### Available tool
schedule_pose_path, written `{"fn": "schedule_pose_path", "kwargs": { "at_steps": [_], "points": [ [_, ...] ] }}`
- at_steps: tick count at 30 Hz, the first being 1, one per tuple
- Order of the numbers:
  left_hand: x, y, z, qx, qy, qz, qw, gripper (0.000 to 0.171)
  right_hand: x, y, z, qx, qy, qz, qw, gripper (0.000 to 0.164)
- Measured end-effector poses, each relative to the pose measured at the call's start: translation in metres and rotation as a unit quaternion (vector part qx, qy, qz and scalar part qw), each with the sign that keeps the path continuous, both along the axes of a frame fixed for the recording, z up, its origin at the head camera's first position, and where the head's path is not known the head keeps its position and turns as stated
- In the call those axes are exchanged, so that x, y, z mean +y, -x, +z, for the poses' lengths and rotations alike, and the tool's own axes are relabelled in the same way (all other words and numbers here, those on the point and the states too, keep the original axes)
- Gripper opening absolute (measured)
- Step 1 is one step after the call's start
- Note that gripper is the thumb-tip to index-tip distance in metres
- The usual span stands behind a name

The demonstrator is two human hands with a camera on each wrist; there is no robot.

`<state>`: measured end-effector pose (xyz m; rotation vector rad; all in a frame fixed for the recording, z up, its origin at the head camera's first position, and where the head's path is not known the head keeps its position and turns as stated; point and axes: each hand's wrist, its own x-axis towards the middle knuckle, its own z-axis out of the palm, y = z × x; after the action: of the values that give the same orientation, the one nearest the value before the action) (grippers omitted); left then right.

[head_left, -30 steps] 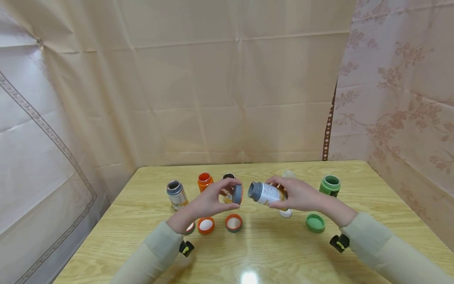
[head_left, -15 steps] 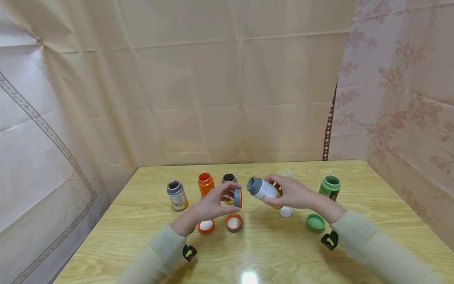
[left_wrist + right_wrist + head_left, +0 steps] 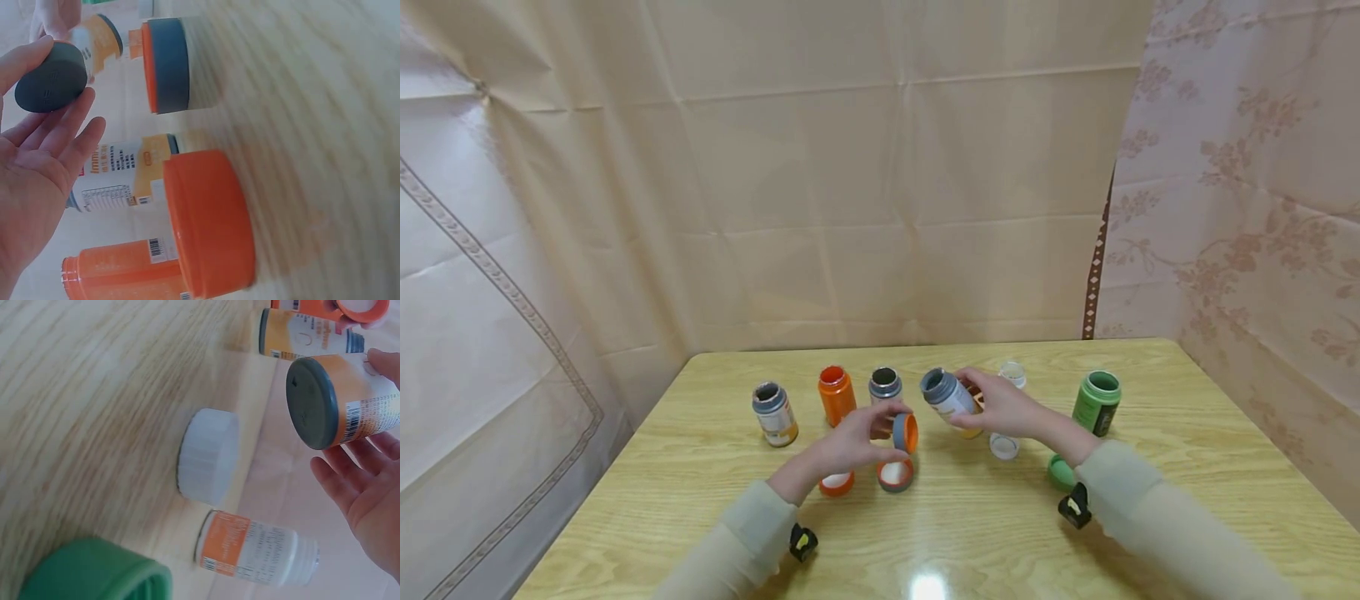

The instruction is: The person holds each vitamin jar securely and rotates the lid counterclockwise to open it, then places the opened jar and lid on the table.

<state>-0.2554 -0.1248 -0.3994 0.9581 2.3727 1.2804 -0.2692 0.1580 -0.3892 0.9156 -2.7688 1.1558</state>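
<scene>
My left hand [image 3: 850, 442] pinches a grey screw lid [image 3: 901, 433] on its edge, its orange inside turned to the right. In the left wrist view the lid's dark top [image 3: 51, 78] shows between thumb and fingers. My right hand [image 3: 1003, 406] grips an uncapped supplement bottle [image 3: 951, 396], grey-necked with a white and yellow label. It is tilted, mouth up and to the left, its dark base [image 3: 311, 403] off the table. Lid and bottle are apart. Behind my left hand stands a similar open bottle [image 3: 885, 383], partly hidden. An orange-rimmed grey lid [image 3: 895, 487] lies below that hand.
An open grey-necked bottle [image 3: 776, 417] and an open orange bottle [image 3: 837, 400] stand at left, with an orange lid [image 3: 837, 490] in front. To the right are a white bottle [image 3: 1012, 375], white lid [image 3: 1003, 447], open green bottle [image 3: 1096, 407] and green lid [image 3: 1060, 472].
The bottle in my right hand has turned more upright, base lowered, as that hand moved left. My left hand has dropped slightly and turned the lid so more of its orange inside shows.
</scene>
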Motion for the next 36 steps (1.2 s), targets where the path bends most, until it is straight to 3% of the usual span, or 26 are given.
{"fn": "schedule_pose_path", "kwargs": {
  "at_steps": [9,15,20,27,36],
  "points": [
    [0.008,0.001,-0.006,0.01,0.006,-0.019,0.9998,0.052,-0.001,0.011,-0.006,-0.022,0.018,-0.015,0.999,0.059],
    [0.017,0.005,-0.011,-0.029,-0.014,-0.026,0.9991,0.053,-0.001,0.02,-0.014,-0.049,0.056,-0.016,0.997,0.057],
    [0.025,0.009,-0.015,-0.03,0.013,-0.03,0.999,0.053,-0.002,0.025,-0.022,-0.07,0.075,-0.025,0.994,0.056],
    [0.031,0.013,-0.018,-0.004,0.061,-0.04,0.9973,0.053,-0.002,0.029,-0.03,-0.088,0.086,-0.027,0.992,0.057],
    [0.037,0.017,-0.018,-0.014,0.073,-0.055,0.9957,0.052,-0.001,0.03,-0.036,-0.093,0.106,-0.019,0.99,0.055]
  ]
}}
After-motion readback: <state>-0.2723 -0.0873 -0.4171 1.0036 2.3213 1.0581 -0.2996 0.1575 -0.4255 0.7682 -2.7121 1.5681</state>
